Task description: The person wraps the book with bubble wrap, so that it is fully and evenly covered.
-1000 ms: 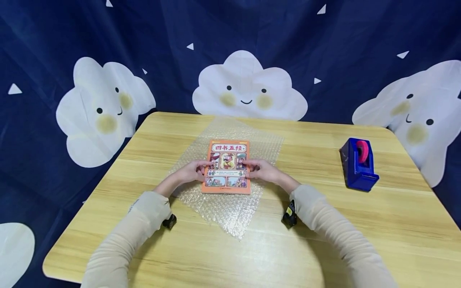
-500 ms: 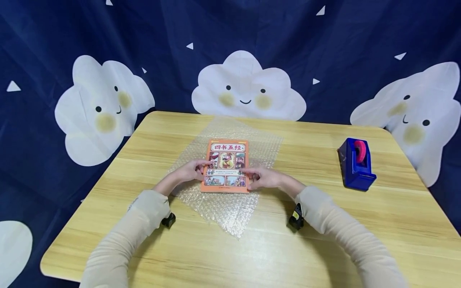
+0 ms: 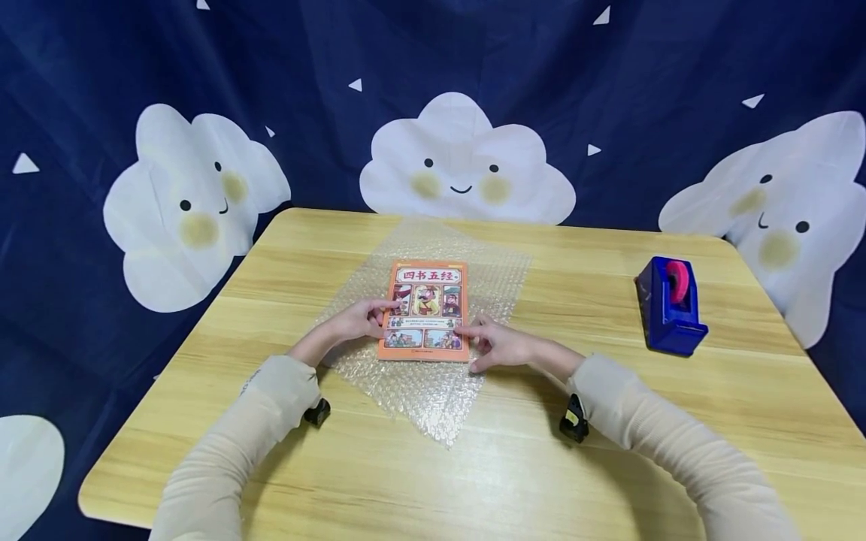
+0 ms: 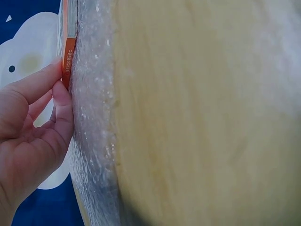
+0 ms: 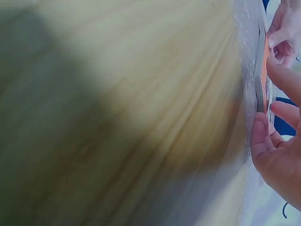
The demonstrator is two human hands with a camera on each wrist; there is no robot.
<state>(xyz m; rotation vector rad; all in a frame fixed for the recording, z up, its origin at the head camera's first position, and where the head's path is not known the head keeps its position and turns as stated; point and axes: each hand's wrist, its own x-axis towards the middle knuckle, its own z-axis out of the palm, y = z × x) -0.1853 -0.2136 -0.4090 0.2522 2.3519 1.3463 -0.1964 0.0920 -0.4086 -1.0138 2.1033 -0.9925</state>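
Note:
An orange comic-style book [image 3: 426,300] with Chinese characters on its cover lies face up on a sheet of bubble wrap [image 3: 433,402]. My left hand [image 3: 355,321] holds its left edge, index finger on the cover and thumb against the orange spine [image 4: 69,59] in the left wrist view. At the lower right corner, my right hand [image 3: 504,344] has an index fingertip on the cover. In the right wrist view that hand's thumb [image 5: 260,125] is at the book's page edges [image 5: 259,89], other fingers bent above the cover.
A blue tape dispenser [image 3: 673,319] with a pink core stands on the right of the wooden table [image 3: 575,285]. Behind the table hangs a dark blue curtain [image 3: 311,68] with smiling clouds. Each wrist carries a small black camera [image 3: 573,421].
My right hand has slid down the book's right edge toward the lower corner, its forearm shifting right and toward me. The left hand and the book stay nearly in place.

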